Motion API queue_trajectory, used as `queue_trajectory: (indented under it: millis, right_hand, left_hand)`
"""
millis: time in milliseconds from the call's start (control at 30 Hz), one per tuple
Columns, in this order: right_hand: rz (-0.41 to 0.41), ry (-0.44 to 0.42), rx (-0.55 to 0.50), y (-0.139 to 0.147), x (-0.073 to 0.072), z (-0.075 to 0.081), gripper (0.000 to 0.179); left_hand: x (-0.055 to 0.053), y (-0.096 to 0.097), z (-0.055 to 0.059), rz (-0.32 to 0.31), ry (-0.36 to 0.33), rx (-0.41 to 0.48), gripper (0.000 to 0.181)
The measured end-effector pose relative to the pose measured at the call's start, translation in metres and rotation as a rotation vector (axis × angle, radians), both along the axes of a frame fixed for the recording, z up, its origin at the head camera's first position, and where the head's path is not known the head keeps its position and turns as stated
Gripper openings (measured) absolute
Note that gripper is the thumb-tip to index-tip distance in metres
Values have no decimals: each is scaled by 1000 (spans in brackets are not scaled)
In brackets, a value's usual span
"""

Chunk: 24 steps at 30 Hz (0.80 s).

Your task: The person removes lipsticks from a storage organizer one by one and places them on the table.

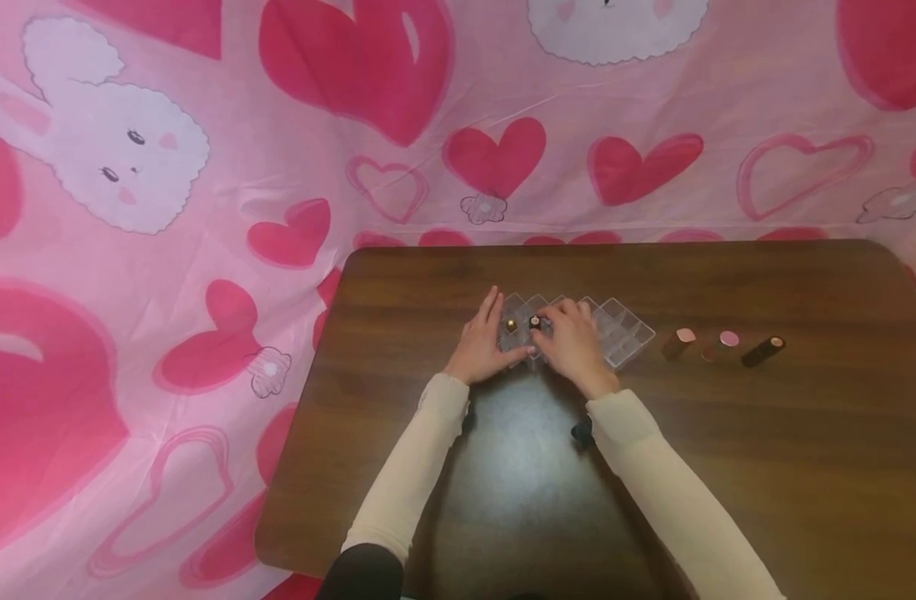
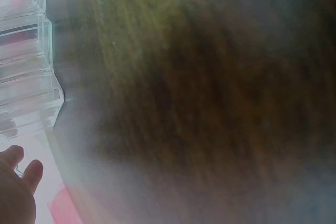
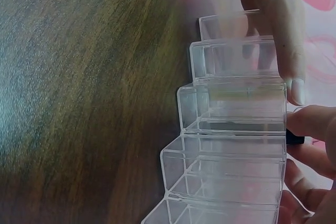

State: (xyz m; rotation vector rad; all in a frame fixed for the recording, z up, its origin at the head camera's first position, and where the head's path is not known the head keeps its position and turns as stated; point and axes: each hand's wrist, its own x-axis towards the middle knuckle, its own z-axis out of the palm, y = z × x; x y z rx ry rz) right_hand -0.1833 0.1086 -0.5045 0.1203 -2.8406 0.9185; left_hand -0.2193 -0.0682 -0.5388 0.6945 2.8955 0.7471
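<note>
A clear stepped organizer with several compartments (image 1: 628, 340) lies on the table, also seen in the right wrist view (image 3: 231, 98). My right hand (image 1: 578, 343) is over its middle and pinches a small dark lipstick tube (image 1: 535, 322); in the right wrist view only its black end (image 3: 295, 137) shows between the fingertips and the organizer. At the organizer's left side is my left hand (image 1: 482, 346), fingers extended and thumb reaching along the near edge. A gold-topped lipstick (image 1: 511, 325) stands in a compartment between the hands.
Right of the organizer, three lipstick tubes stand in a row: one with a pale pink top (image 1: 679, 342), one with a pinker top (image 1: 722, 344) and a black one (image 1: 763, 352). The brown wooden table (image 1: 728, 467) meets a pink heart-patterned cloth (image 1: 397, 192) behind and left.
</note>
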Motion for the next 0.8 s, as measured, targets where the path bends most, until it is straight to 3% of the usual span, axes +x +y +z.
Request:
queue_trajectory:
  millis: [533, 800]
  right_hand:
    - [-1, 0, 1, 0, 0, 0, 27]
    - [0, -23, -9, 0, 1, 2, 30]
  left_hand:
    - [0, 0, -1, 10, -10, -32, 106]
    - [0, -1, 0, 13, -33, -9, 107]
